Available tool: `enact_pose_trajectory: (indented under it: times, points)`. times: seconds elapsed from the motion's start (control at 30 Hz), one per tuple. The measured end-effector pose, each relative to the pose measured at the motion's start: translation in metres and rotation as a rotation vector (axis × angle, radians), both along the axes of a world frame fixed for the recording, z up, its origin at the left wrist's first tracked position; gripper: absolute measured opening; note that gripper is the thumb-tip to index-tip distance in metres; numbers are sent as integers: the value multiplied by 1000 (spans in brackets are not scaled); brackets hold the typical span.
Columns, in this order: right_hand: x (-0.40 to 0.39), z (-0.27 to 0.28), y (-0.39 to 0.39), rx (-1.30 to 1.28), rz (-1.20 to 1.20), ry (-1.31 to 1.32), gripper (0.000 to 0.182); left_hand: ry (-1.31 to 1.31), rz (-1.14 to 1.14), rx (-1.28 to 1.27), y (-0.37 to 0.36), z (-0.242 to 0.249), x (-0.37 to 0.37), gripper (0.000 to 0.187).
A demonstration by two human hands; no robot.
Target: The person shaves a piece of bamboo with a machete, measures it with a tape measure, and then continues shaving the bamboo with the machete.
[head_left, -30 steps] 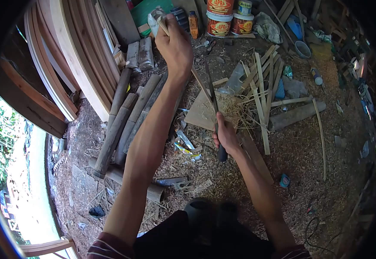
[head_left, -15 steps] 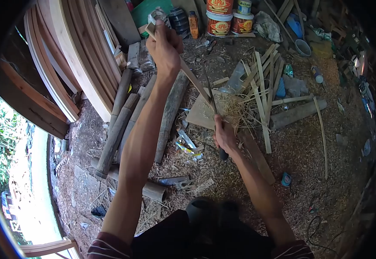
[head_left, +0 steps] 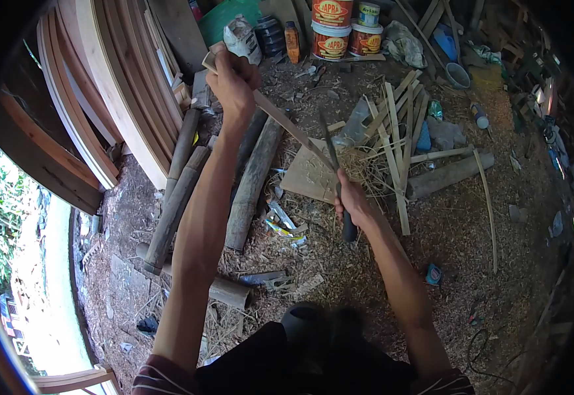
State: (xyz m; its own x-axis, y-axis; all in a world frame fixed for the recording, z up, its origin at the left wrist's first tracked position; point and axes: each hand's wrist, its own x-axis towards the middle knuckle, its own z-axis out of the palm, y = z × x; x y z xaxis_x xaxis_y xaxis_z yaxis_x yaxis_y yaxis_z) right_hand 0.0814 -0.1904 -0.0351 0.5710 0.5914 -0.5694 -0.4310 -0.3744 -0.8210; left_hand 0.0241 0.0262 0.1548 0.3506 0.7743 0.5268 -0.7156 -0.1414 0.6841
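The step in hand looks like scraping 1 long, flat, pale-brown wooden strip (head_left: 290, 126) against 1 long, dark-bladed knife with a black handle (head_left: 329, 140). The left hand (head_left: 234, 89) curls firmly round the strip's upper end; the right hand (head_left: 351, 199) wraps the knife's handle, its thumb beside the crossing (exact contact is unclear). The strip slants down before the body. The next move probably calls for a steady blade angle and even pressure.

Right hand (head_left: 354, 201) hides part of knife (head_left: 331, 146); left hand (head_left: 235, 87) hides part of strip (head_left: 280, 116). Upper edge crops top bucket (head_left: 331, 10); lower edge crops sleeves (head_left: 163, 378).
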Motion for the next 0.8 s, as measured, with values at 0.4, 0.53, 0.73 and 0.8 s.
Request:
enact_pose_trajectory:
  times: [0.4, 0.53, 0.73, 0.8]
  points:
    - [-21, -22, 7, 79, 39, -76, 53, -9, 36, 82, -12, 4, 22, 41]
    - [-19, 9, 6, 35, 47, -134, 53, 31, 69, 64, -16, 9, 28, 41]
    - [-3, -47, -10, -164, 37, 111, 54, 39, 67, 81, -21, 9, 32, 41]
    - [4, -43, -21, -209, 85, 31, 58, 29, 30, 81, -20, 11, 32, 41]
